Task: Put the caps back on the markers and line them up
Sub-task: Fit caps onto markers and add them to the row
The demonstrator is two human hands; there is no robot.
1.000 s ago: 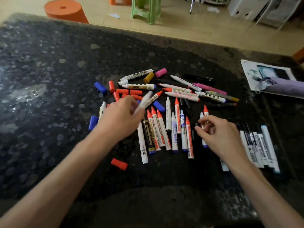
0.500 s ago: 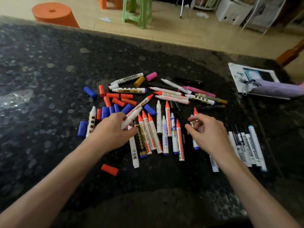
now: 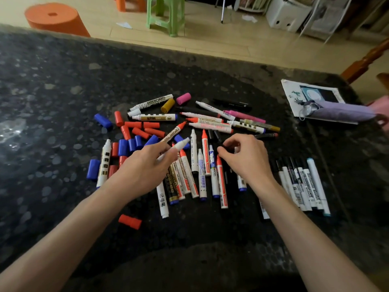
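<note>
Many uncapped whiteboard markers lie in a loose pile mid-table on the dark stone table. My left hand grips one white marker, its bare tip pointing up and right. Just right of that tip, my right hand hovers over the pile, thumb and fingers pinching what looks like a small black cap, hard to tell against the dark top. Loose red caps and blue caps lie at the left. A row of black-capped markers is lined up at the right.
One red cap lies alone near the front. A printed sheet with a purple pouch on it sits at the right edge. Beyond the table's far edge stand an orange stool and a green stool.
My left hand has carried the white marker to the right, toward my right hand. My right hand has risen off the markers and shifted left, fingers pinched together.
</note>
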